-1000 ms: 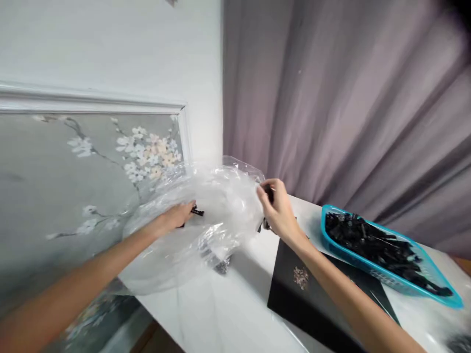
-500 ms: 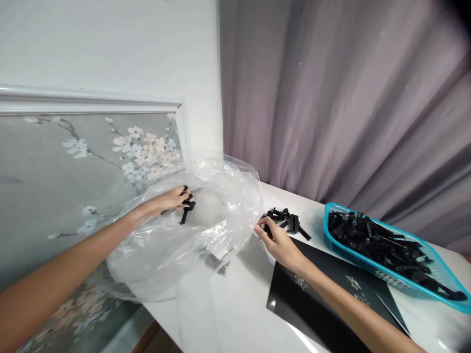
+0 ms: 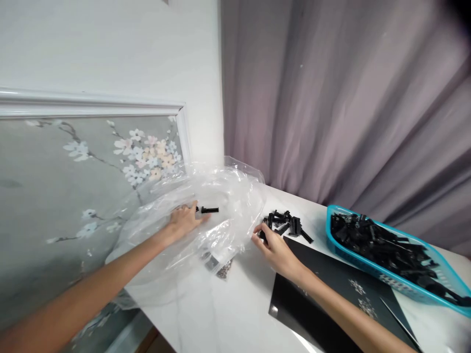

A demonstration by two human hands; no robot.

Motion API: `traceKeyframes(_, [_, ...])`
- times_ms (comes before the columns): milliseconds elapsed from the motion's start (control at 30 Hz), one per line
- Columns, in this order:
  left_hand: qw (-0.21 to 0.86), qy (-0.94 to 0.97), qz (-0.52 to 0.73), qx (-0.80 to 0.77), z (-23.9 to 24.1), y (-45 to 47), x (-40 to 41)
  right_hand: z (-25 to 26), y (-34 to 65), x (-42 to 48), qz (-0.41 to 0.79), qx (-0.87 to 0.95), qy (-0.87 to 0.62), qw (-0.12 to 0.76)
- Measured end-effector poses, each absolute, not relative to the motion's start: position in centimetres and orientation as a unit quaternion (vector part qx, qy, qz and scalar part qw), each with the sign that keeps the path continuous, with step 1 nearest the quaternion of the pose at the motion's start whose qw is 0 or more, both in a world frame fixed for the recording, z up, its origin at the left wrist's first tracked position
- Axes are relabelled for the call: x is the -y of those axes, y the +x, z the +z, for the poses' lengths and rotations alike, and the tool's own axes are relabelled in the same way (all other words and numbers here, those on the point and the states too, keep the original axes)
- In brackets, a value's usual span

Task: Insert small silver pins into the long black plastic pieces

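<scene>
Table (image 3: pixel 235 318) 1st: bag (image 3: pixel 235 196) on it, pile (image 3: pixel 296 225) just beside. My L hand (image 3: pixel 184 219) is at the bag, fingers spread, black part (image 3: pixel 210 210) just past them, seemingly loose. R hand (image 3: pixel 277 252) curls by the pile; can't tell its grip. Prob. bagging; next calls for a sure R pinch.

We see a crumpled clear bag (image 3: pixel 211 240) overhanging the surface's (image 3: pixel 209 318) left edge, one black piece (image 3: pixel 210 210) inside, a black heap (image 3: pixel 294 225) near the back edge.
</scene>
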State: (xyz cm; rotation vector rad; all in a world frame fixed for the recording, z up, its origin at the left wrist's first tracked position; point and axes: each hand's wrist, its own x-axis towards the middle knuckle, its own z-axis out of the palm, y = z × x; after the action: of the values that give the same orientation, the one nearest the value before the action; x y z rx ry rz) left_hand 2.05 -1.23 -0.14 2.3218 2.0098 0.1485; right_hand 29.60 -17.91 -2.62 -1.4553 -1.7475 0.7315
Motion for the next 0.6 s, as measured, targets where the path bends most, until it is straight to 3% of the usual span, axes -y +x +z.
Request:
traceKeyframes(300, [-0.036, 0.806, 0.015, -0.591, -0.9, 5.9, -0.4, -1.6, 29.1, 16.1, 0.271, 0.688, -0.569, 0.361])
traceKeyframes(600, [0.036, 0.827, 0.080, -0.556, 1.1, 4.6, -1.4, 0.6, 28.4, 14.4, 0.209, 0.747, -0.544, 0.320])
